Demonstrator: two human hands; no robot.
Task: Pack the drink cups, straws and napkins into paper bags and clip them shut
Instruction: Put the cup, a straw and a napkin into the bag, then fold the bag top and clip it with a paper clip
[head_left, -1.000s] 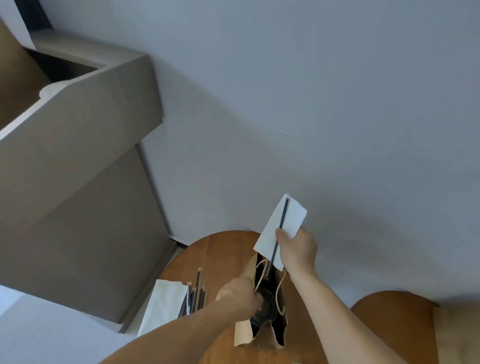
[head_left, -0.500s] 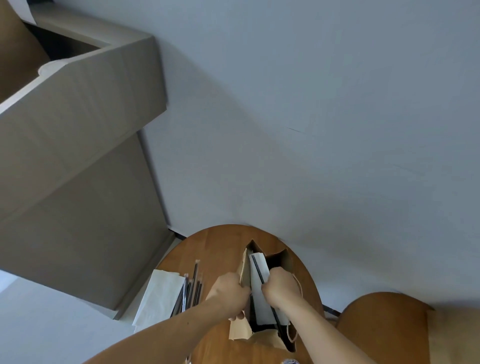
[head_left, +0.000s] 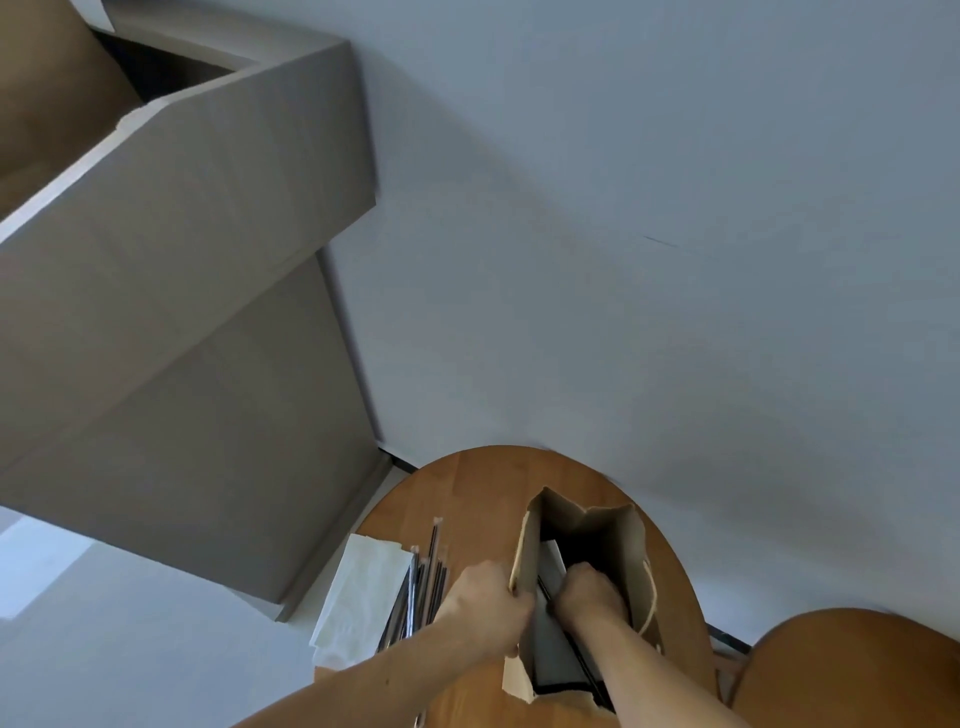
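Left hand (head_left: 485, 605) pinching rim of open brown paper bag (head_left: 587, 525); right hand (head_left: 592, 597) inside, closed on white napkin (head_left: 551, 564) and black straw (head_left: 574, 644); round wooden desk (head_left: 467, 483) bare beyond.

From here I see a round wooden counter (head_left: 467, 483) near the bottom of the view, with a second brown wooden surface (head_left: 852, 670) at the near right. A large grey-brown cabinet (head_left: 182, 312) fills the left. A pale grey wall (head_left: 649, 208) spans the far side, and light floor (head_left: 130, 649) shows at the near left.
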